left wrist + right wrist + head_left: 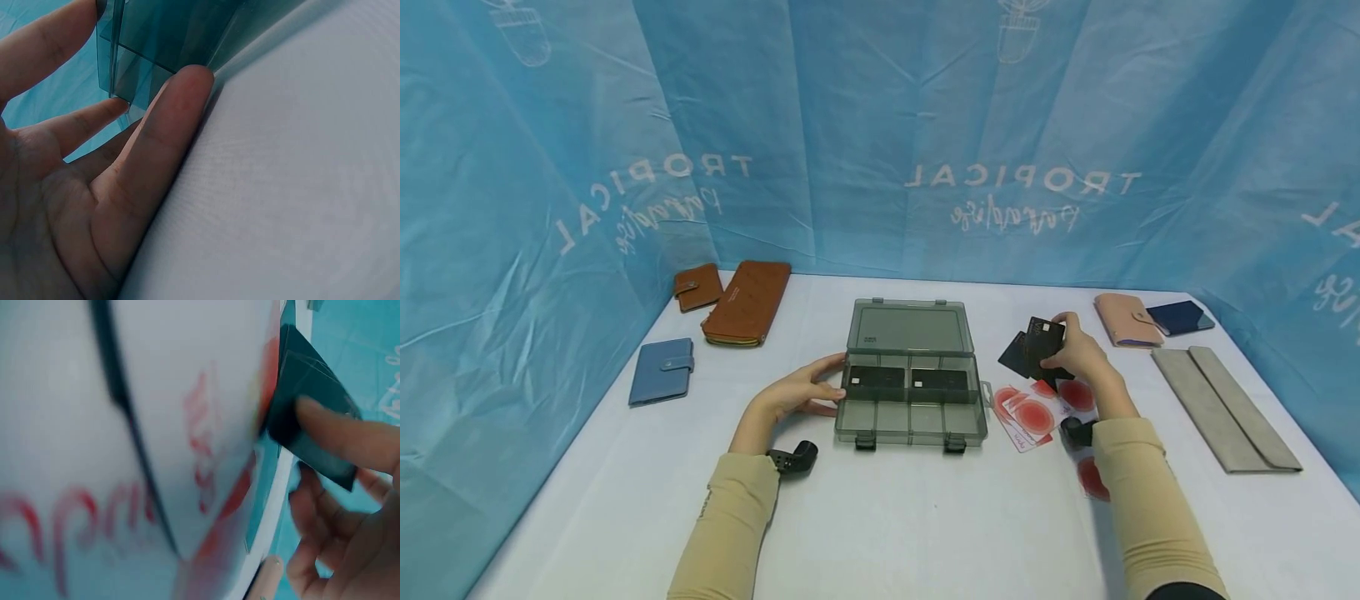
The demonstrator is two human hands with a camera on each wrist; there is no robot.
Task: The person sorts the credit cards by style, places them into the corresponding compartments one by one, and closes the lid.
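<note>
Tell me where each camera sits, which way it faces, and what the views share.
Head: worn on the head, looking forward and down at the table; both forearms show.
Left wrist: looks along the left hand at the compartment box.
Right wrist: close on the right hand holding black cards.
Shared: the head view also shows the box and cards.
</note>
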